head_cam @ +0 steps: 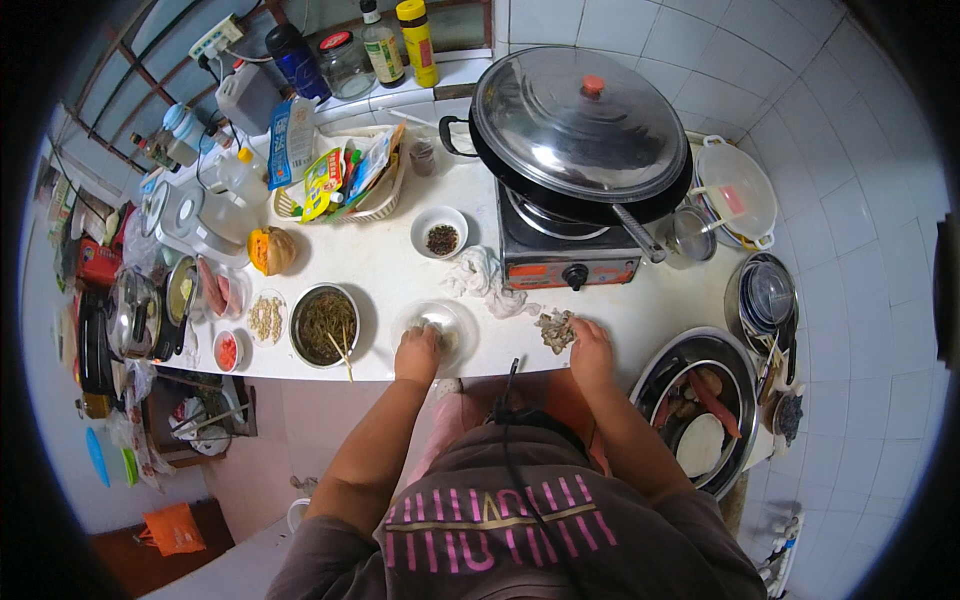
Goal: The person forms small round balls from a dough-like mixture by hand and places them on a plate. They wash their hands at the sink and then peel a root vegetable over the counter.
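Observation:
My left hand (420, 354) reaches into a shallow clear bowl (460, 319) near the counter's front edge. Its fingers point down and partly hide something pale inside. To the right, my right hand (592, 351) rests at the side of a mottled grey-brown clump (556, 331) lying on the counter. Its fingertips touch or nearly touch that clump; whether they grip it cannot be made out. Left of the clear bowl, a metal bowl (325, 326) holds dark stringy strands, with chopsticks (341, 349) resting across its rim.
A lidded wok (577, 127) sits on a gas stove (570, 259); its handle juts toward me. Nearby are a crumpled white cloth (480, 274), a small bowl of peppercorns (440, 234), a cut pumpkin (271, 251) and a plate of pale pieces (266, 318). A large basin (645, 382) stands right.

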